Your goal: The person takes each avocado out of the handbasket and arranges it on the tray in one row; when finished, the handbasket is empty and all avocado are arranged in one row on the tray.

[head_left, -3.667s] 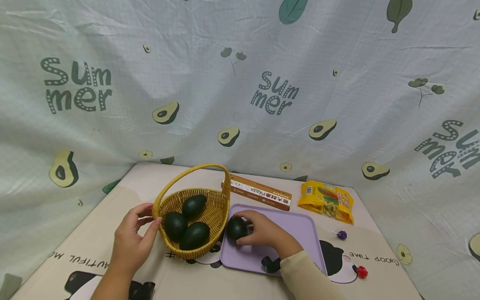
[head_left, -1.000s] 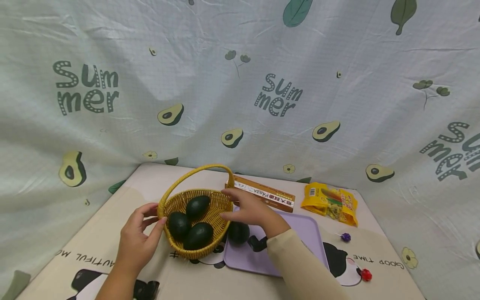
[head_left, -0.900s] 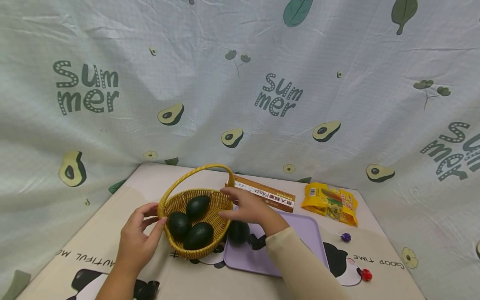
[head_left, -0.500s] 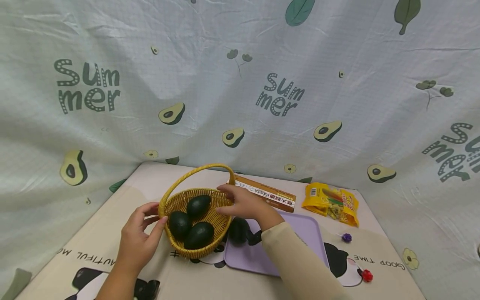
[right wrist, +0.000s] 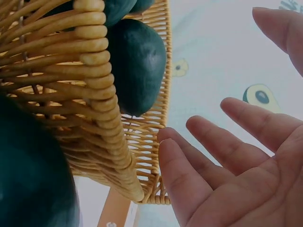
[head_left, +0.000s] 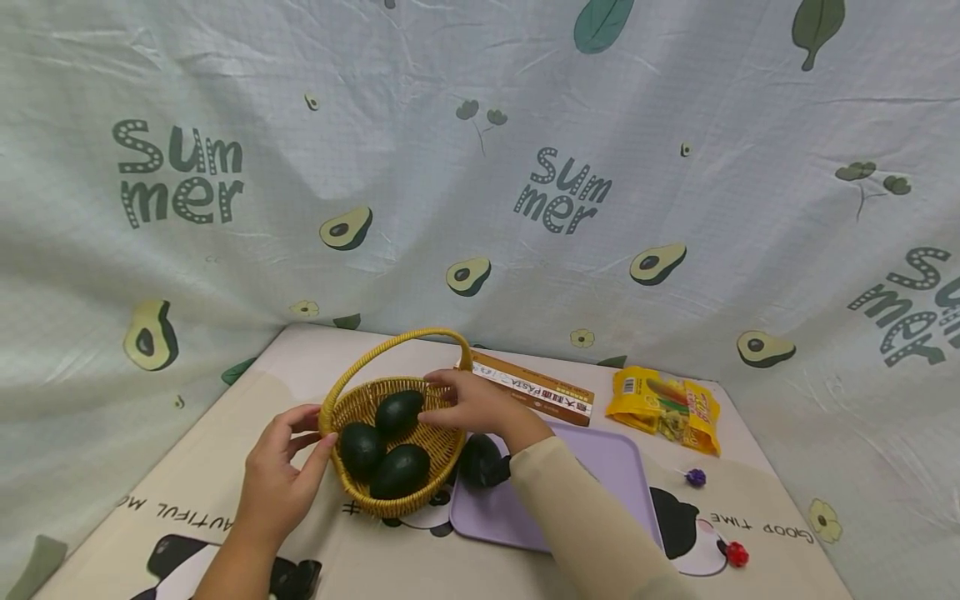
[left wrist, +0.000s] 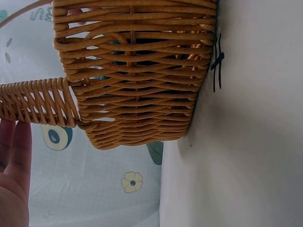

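Observation:
A yellow wicker basket (head_left: pixel 397 506) with a tall arched handle holds three dark green avocados (head_left: pixel 400 472). My left hand (head_left: pixel 279 477) grips the left foot of the handle, thumb in front and fingers behind; in the left wrist view the fingertips meet the woven handle (left wrist: pixel 38 101). Over the basket's right rim, my right hand (head_left: pixel 483 408) hovers with fingers spread, holding nothing, its fingertips near the rear avocado (head_left: pixel 399 412). Another avocado (head_left: pixel 476 460) sits on the lilac tray (head_left: pixel 510 527), beside the basket; it shows large in the right wrist view.
Behind the tray lies a brown pasta box (head_left: pixel 536 390), with a yellow snack bag (head_left: pixel 666 408) to its right. Purple (head_left: pixel 696 477) and red (head_left: pixel 737 554) small wrapped sweets lie right of the tray. A printed curtain (head_left: pixel 525 208) closes off the back.
Several seconds ago my right hand was around the avocado on the tray; it has let go and moved left over the basket, drifting further inward lately. My left hand keeps its hold.

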Demonstrator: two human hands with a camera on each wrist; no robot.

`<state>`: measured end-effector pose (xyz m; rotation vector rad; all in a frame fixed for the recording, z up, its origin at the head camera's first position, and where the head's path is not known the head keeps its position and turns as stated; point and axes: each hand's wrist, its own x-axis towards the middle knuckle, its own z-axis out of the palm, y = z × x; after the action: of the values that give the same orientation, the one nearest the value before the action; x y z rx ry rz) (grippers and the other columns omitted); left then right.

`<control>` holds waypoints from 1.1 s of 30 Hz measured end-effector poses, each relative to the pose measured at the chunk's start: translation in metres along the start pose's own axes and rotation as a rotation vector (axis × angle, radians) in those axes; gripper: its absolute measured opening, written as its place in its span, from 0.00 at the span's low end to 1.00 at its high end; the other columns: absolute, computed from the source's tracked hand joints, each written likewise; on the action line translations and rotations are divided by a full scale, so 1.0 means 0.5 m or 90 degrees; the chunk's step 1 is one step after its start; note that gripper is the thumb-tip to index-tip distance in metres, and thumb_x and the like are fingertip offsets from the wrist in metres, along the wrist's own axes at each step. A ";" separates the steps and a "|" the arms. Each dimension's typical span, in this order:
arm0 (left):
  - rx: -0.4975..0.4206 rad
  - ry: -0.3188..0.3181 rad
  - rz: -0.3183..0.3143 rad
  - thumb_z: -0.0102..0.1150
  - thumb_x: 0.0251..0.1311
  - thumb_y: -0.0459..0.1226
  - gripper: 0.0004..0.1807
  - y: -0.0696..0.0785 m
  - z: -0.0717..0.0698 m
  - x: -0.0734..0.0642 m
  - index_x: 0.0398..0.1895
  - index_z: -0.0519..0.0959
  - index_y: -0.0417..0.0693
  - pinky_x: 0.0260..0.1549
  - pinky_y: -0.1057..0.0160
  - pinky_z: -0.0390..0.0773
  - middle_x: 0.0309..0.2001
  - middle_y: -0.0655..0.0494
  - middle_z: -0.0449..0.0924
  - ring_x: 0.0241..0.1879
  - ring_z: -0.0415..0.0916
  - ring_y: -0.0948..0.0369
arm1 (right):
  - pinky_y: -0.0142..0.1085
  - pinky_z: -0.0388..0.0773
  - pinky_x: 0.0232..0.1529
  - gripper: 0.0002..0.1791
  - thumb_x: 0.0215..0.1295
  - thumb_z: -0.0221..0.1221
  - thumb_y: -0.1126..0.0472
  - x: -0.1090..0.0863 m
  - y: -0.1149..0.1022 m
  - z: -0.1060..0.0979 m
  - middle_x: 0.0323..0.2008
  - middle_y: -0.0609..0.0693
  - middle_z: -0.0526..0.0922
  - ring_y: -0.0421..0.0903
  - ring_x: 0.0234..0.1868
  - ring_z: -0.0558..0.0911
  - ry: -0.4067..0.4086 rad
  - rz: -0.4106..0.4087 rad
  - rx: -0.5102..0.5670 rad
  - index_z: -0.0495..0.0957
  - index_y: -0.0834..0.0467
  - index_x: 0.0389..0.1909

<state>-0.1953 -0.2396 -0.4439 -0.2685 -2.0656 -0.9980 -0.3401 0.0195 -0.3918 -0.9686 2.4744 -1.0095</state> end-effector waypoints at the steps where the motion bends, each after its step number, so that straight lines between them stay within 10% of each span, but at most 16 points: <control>1: -0.002 0.000 0.002 0.71 0.53 0.20 0.29 0.000 0.000 0.000 0.60 0.74 0.34 0.52 0.86 0.74 0.50 0.46 0.79 0.53 0.71 0.80 | 0.50 0.79 0.66 0.41 0.64 0.69 0.43 0.003 -0.001 0.000 0.70 0.54 0.74 0.55 0.68 0.76 -0.001 -0.001 -0.002 0.68 0.53 0.74; 33: -0.010 -0.012 -0.005 0.70 0.54 0.20 0.29 0.001 -0.004 -0.002 0.60 0.73 0.35 0.53 0.84 0.75 0.51 0.47 0.78 0.54 0.71 0.77 | 0.49 0.72 0.72 0.30 0.78 0.46 0.35 0.071 -0.011 0.043 0.67 0.47 0.76 0.49 0.70 0.73 -0.030 0.071 -0.016 0.73 0.47 0.71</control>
<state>-0.1931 -0.2408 -0.4437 -0.2790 -2.0776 -1.0198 -0.3527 -0.0185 -0.4039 -0.8415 2.4780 -0.9126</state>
